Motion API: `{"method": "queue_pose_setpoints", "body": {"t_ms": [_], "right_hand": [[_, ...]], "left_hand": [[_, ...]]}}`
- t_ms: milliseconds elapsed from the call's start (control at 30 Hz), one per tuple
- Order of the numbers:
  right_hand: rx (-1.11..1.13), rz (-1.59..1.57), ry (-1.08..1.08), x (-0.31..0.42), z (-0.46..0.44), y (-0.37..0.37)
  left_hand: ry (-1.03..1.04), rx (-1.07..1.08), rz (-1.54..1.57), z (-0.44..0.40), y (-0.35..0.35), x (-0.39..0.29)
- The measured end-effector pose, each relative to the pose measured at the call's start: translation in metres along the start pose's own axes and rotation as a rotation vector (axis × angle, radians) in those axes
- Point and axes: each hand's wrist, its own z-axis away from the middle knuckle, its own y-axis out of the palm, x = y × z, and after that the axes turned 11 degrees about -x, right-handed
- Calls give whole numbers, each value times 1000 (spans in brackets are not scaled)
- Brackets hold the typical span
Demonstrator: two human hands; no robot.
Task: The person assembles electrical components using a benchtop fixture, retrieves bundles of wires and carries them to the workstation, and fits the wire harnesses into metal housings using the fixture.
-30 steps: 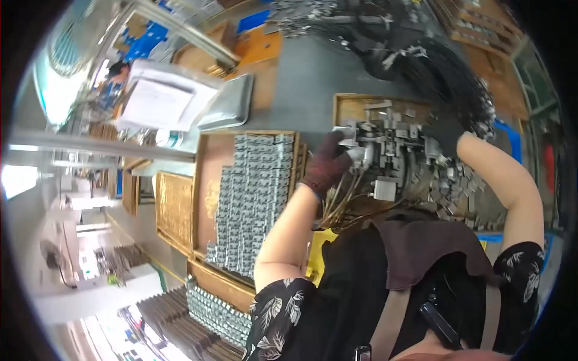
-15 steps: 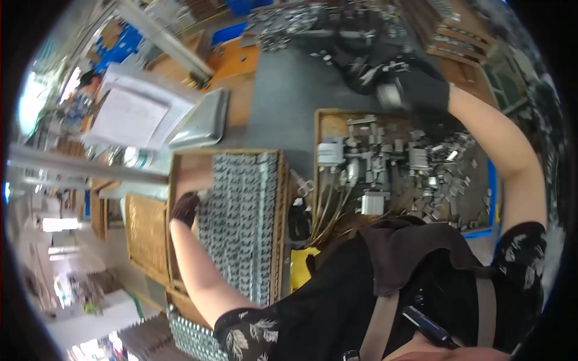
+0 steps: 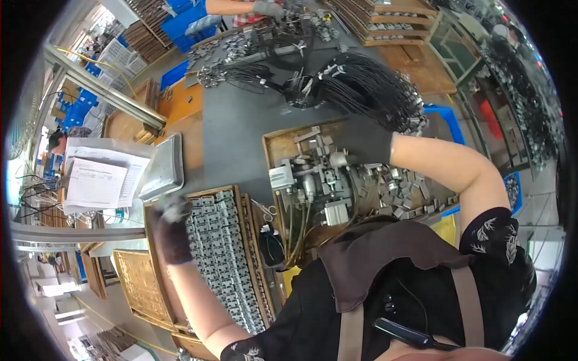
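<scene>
Left hand, gloved, is hovering over the upper-left edge of the wooden tray; blurred, can't tell if it's pinching anything. Metal parts are lying there in rows. Right hand is hanging over the metal fixture, finger state unclear. Black cables are lying beyond it.

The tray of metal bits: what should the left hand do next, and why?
The left hand seems to hold something grey and blurred by the metal parts in the tray, so perhaps it should set that down beside their rows.
</scene>
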Motion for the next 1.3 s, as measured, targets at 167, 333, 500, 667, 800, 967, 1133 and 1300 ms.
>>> {"method": "queue_pose_setpoints", "body": {"t_ms": [167,333,500,667,800,967,1133,1300], "right_hand": [[753,151,172,25,21,2],[493,205,90,-22,67,5],[1034,345,177,-31,47,6],[297,89,-51,-14,-13,8],[-35,99,-33,-6,-39,45],[178,-230,95,6,-18,30],[301,-226,161,3,-3,18],[92,-352,54,-8,9,29]], "left_hand": [[-252,429,-250,46,171,96],[-298,476,-397,77,244,177],[-578,638,-87,62,246,198],[-392,480,-241,-4,214,98],[440,302,-1062,-15,173,139],[408,522,-821,70,193,182],[37,471,-556,81,219,193],[609,609,-866,83,217,178]]}}
